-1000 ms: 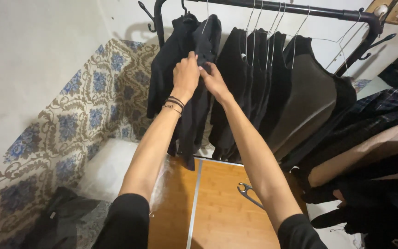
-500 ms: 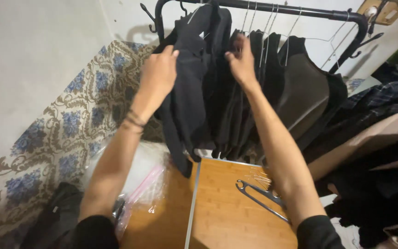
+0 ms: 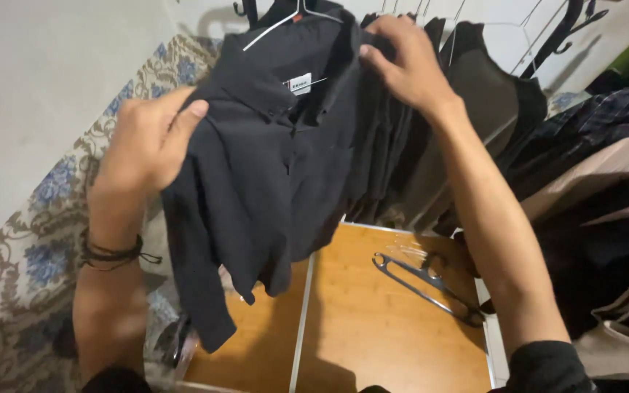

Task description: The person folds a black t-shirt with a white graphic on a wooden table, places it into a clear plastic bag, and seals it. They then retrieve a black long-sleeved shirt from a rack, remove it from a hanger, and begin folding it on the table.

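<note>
Change: half a second back the black shirt [image 3: 278, 167] hung among the other dark garments on the rack; now it is pulled out toward the camera and spread between both hands, its inner collar and white neck label facing up.
Shirt now: on its white wire hanger [image 3: 285, 18], whose hook seems to stay up at the rack's left end, though the top edge of the view cuts it off. One sleeve hangs down over the wooden shelf [image 3: 394, 327] below.
Left hand [image 3: 151, 142]: clenched on the shirt's left shoulder, thumb on top and fabric bunched under it; a second ago it pressed flat on the hanging cloth. Dark cord bracelets [image 3: 111, 253] sit at the wrist.
Right hand [image 3: 409, 62]: grasping the shirt's far right shoulder near the collar, fingers curled over the cloth.
Other garments [image 3: 467, 124]: dark pieces pressed together to the right, just behind the shirt.
Loose hanger [image 3: 427, 284]: dark, lying flat on the shelf, right of centre, untouched as before.
Meaning: the shirt is singled out from the row and under both hands' control.
</note>
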